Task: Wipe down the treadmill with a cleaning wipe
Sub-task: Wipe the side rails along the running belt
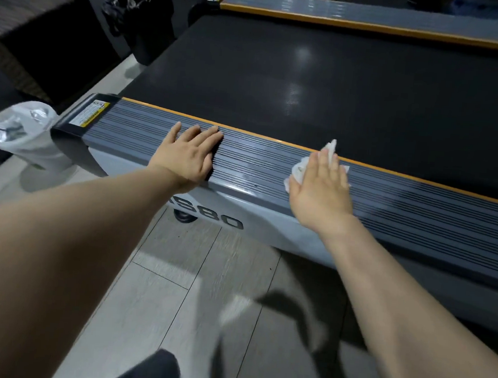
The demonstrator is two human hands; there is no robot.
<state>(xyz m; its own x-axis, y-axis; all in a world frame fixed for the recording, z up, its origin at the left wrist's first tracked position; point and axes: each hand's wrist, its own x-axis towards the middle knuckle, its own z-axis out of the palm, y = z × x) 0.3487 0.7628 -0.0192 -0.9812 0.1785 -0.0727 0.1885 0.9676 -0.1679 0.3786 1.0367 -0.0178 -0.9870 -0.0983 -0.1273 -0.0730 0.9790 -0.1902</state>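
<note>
Right hand [321, 182] presses wipe [298, 169] on ribbed side rail [419, 202] — grey plank floor [205, 275] below.

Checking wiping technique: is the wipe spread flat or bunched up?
Bunched: the wipe shows crumpled folds poking out around the flat right hand pressing it on the side rail.

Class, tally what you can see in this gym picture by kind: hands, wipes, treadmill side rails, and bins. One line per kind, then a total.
Hands: 2, the left hand and the right hand
Cleaning wipes: 1, the white wipe
Treadmill side rails: 2, the near rail and the far rail
Bins: 2, the white bin and the black bin
Total: 7
</note>
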